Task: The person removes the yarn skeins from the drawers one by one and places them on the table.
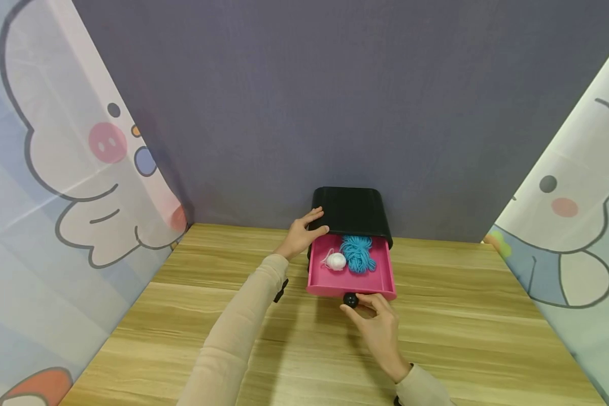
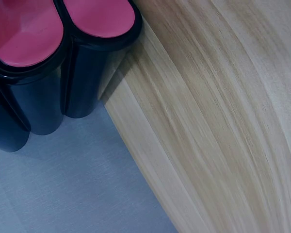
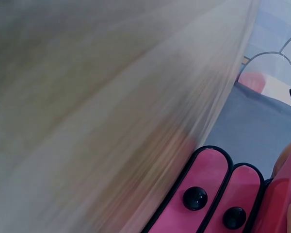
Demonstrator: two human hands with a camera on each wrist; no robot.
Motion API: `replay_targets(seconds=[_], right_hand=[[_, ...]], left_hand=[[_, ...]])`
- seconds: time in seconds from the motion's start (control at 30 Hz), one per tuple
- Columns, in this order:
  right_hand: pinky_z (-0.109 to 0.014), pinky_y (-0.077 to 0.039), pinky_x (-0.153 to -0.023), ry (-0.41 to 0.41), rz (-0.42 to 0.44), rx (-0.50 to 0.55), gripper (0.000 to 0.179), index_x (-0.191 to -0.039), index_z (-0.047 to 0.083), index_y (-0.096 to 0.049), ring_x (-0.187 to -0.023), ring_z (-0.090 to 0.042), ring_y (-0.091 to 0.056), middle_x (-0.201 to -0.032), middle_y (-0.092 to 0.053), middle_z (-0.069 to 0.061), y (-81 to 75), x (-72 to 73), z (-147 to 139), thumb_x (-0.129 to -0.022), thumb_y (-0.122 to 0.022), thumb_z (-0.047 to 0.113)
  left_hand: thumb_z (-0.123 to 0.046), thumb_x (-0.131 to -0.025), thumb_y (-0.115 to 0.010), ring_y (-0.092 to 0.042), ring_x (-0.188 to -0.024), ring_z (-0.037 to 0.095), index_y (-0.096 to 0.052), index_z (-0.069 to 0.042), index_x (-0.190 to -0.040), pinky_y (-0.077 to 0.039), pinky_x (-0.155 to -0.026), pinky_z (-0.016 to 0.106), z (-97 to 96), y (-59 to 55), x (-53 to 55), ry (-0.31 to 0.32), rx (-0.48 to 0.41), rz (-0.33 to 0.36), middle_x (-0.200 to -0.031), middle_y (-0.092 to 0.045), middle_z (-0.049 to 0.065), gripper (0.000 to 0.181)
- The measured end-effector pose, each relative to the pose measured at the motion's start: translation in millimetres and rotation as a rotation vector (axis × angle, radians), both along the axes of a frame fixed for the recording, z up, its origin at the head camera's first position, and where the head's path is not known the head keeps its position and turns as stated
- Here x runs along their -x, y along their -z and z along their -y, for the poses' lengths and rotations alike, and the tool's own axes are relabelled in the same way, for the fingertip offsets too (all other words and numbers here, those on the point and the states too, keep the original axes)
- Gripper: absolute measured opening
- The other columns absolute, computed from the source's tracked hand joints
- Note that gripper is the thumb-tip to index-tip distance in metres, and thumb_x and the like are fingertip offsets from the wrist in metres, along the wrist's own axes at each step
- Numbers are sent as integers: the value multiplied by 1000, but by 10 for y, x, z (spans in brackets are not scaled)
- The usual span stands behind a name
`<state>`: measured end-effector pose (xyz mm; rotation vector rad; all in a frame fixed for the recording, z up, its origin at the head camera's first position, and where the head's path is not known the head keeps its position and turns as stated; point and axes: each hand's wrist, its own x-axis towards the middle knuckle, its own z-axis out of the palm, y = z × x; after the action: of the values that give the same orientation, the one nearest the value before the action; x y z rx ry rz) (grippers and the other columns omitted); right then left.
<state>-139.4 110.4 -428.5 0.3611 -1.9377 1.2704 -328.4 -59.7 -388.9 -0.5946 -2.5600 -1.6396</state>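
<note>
A small black cabinet (image 1: 350,211) with pink drawers stands against the grey backdrop. Its top drawer (image 1: 330,279) is pulled out, and inside lie a blue yarn skein (image 1: 357,255) and a small white yarn ball (image 1: 336,261). My right hand (image 1: 380,327) pinches the round black knob (image 1: 351,300) on the drawer's front between thumb and fingers. With fingers extended, my left hand (image 1: 301,234) rests on the cabinet's upper left edge. The right wrist view shows two lower drawers with black knobs (image 3: 195,198), both closed. Only a sliver of the left hand shows in the left wrist view.
The cabinet sits on a wood-grain table (image 1: 462,316) near its back edge. A grey cloth (image 1: 345,101) hangs behind, with cartoon-printed sheets (image 1: 66,169) at both sides. A small black object (image 1: 281,291) is partly hidden by the left forearm.
</note>
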Motion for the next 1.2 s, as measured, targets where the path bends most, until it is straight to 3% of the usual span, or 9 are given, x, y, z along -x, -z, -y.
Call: replay_targets(seconds=[0.27,0.47,0.63,0.83,0.97,1.1,1.2], right_hand=[[-21,-54,-63,-7,104,-62,30,-85,-6,-68,-68,-28,-67,-79,-64,-13,-16,0,-75,-58,-81,-7],[-21,-54,-66,-19,97,-64,32,-91,0,-69,-72,-19,-67,-83,-67,-8,68,70,-228,-61,-79,-7],[-19,-53,-65,-39,14,-99,31,-86,-4,-68,-69,-18,-66,-78,-67,-12,-139,37,-254,-59,-77,-14],[-16,-52,-64,-180,-50,-118,32,-88,-10,-66,-75,-8,-66,-85,-66,-21,-372,135,-347,-59,-74,-20],[-17,-52,-73,-272,53,-142,32,-96,-7,-67,-86,-10,-67,-93,-67,-20,-460,306,-445,-66,-74,-11],[-28,-52,-80,-335,250,-183,33,-106,-3,-66,-92,-26,-66,-102,-67,-18,-576,452,-502,-75,-73,4],[-34,-51,-85,-376,397,-194,38,-113,1,-63,-101,-28,-63,-110,-65,-15,-640,553,-502,-79,-71,15]], left_hand=[[-33,-87,-62,-18,-140,7,-44,-16,-137,-22,-112,38,9,0,4,0,0,7,-146,-33,-13,56],[-33,-86,-62,-18,-139,6,-45,-17,-137,-21,-112,38,12,4,5,0,-2,11,-146,-33,-14,56],[-32,-86,-63,-19,-140,10,-45,-15,-137,-21,-112,39,10,-5,0,7,-8,-3,-147,-34,-10,56],[-33,-86,-63,-19,-140,7,-45,-16,-137,-22,-112,37,7,-14,-9,3,-1,4,-146,-34,-14,56],[-33,-86,-63,-19,-140,8,-46,-16,-137,-23,-112,38,10,-4,-7,3,3,2,-146,-34,-13,56],[-32,-86,-63,-19,-140,12,-46,-15,-136,-22,-112,38,12,0,-8,10,-8,-4,-146,-34,-12,56],[-31,-86,-63,-18,-141,15,-46,-14,-136,-21,-113,40,15,-3,-11,20,-25,-7,-146,-34,-11,56]])
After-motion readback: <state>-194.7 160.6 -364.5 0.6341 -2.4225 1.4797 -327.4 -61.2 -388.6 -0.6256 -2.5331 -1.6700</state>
